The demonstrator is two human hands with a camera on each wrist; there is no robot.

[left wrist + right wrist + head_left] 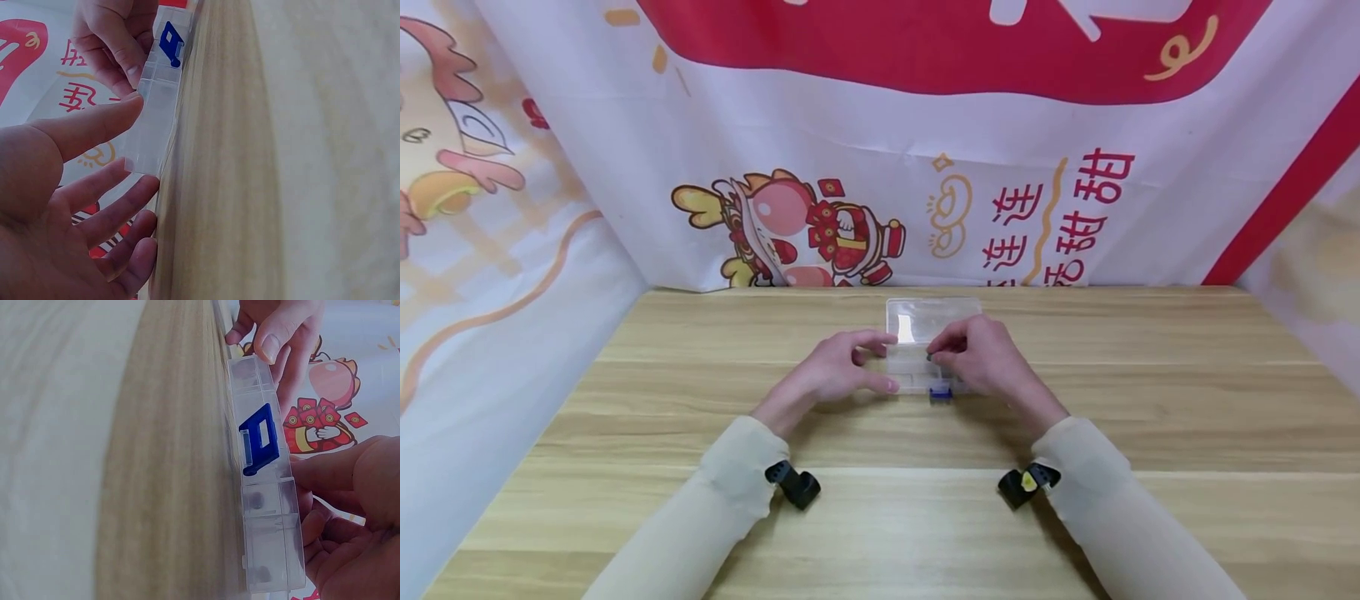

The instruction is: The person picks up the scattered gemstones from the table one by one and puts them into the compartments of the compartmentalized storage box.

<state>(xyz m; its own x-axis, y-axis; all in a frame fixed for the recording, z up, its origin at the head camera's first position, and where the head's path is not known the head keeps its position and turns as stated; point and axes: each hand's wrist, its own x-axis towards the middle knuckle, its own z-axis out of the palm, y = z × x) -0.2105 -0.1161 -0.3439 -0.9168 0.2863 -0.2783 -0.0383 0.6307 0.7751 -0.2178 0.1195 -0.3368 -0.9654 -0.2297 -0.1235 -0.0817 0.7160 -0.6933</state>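
A clear plastic compartment box (pixel 912 382) with a blue latch (pixel 940 392) lies on the table, its transparent lid (pixel 932 319) raised toward the back. My left hand (pixel 842 365) holds the box's left end, thumb at the front corner and forefinger farther back. Over the right half of the box, my right hand (pixel 988 357) pinches a small dark piece (pixel 929 357) between thumb and forefinger; its kind is too small to tell. Blurred dark spots (pixel 257 500) show through the box wall in the right wrist view. My right hand hides part of the box's right side in the head view.
The wood-grain table (pixel 880 533) reaches back to a printed cloth (pixel 820 125) hanging behind the box. More cloth hangs at the left and right sides. Each wrist wears a black strap with a small camera mount (pixel 797 487).
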